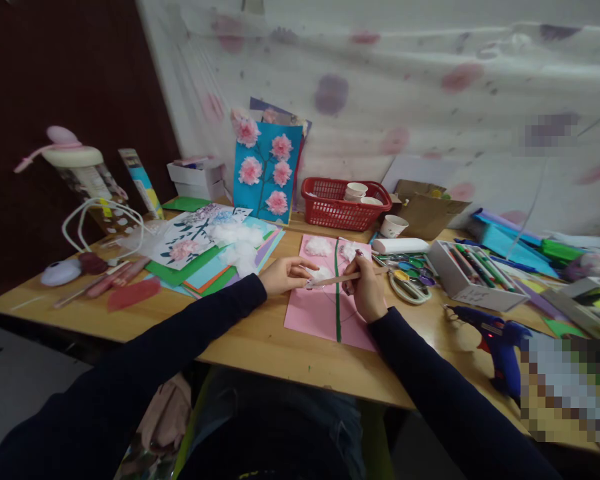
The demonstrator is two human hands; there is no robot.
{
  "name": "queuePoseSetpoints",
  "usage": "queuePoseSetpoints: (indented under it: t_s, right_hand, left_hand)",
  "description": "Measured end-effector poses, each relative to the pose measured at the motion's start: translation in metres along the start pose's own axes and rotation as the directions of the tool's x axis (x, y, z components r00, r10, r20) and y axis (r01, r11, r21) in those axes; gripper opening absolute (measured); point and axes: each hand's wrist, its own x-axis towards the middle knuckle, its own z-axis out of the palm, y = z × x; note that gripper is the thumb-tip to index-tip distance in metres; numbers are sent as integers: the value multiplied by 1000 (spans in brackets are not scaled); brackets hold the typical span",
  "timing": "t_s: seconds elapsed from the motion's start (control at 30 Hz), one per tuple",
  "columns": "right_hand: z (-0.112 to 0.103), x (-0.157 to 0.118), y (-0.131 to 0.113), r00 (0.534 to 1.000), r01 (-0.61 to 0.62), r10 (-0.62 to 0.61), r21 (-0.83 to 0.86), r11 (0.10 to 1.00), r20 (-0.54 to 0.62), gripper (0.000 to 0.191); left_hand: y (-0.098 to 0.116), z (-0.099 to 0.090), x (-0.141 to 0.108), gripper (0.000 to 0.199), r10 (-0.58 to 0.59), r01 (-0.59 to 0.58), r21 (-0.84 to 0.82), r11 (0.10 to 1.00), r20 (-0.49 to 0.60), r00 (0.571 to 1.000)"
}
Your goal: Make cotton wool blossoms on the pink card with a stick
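A pink paper sheet (pixel 310 313) with a green strip (pixel 338 293) down its middle lies before me. Tufts of white cotton (pixel 319 247) sit on its upper part. My right hand (pixel 367 290) is closed around a thin, light-brown wooden stick (pixel 337 277), held nearly level above the sheet. My left hand (pixel 283 275) is at the sheet's left edge, fingers apart and slightly bent, beside another cotton tuft (pixel 322 275). The stick's left end is close to the left thumb; whether they touch is unclear.
A blue hot glue gun (pixel 500 343) lies right, near a white box of markers (pixel 480 280) and scissors (pixel 413 280). Behind stand a red basket (pixel 345 210) and a blue flower card (pixel 267 170). Loose cotton (pixel 237 243), coloured papers and a bottle (pixel 87 177) are left.
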Motion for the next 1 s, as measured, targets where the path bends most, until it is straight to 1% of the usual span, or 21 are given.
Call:
queuePoseSetpoints:
  t_s: [0.07, 0.13, 0.23, 0.43, 0.5, 0.6, 0.67, 0.73, 0.8, 0.9, 1.0]
  right_hand:
    - [1, -1, -2, 1000, -3, 3, -7, 1000, -10, 37]
    - [2, -1, -3, 999, -3, 2, -12, 1000, -37, 36]
    - [2, 0, -5, 997, 3, -4, -15, 1000, -78, 34]
    - [-1, 2, -1, 995, 11, -14, -38, 999, -104, 35]
    - [-1, 3, -1, 994, 15, -17, -22, 1000, -108, 36]
    - [-1, 4, -3, 986, 20, -17, 19, 1000, -167, 35]
    - [-2, 6, -4, 972, 33, -27, 21, 999, -232, 35]
    - [-4, 7, -5, 963, 32, -29, 5, 999, -270, 35]
    - [-4, 7, -5, 967, 6, -7, -3, 1000, -255, 35]
    - [-3, 6, -4, 983, -24, 23, 0, 1000, -185, 35]
    - [-1, 2, -1, 994, -10, 8, -18, 1000, -110, 36]
  left_hand:
    - [0, 0, 0, 41, -6, 6, 5, 1000, 26, 1000]
    - [0, 0, 0, 40, -9, 10, -5, 1000, 28, 1000]
    - [1, 1, 1, 36, -16, 16, -38, 999, -4, 1000]
    - [0, 2, 2, 28, -49, 40, -158, 987, -51, 998]
    - [1, 2, 1, 32, -41, 31, -184, 983, -52, 998]
    - [3, 1, 0, 42, -16, 9, -142, 990, -51, 999]
    - [4, 0, -1, 44, 2, -8, -102, 995, -56, 998]
    - [3, 0, 0, 44, 15, -18, -72, 997, -38, 999]
    - [1, -1, 0, 44, 18, -19, -46, 999, -14, 1000]
    - [-3, 0, 1, 45, 23, -22, 13, 1000, -10, 1000]
    - [-6, 0, 0, 45, 52, -51, 76, 996, -12, 999]
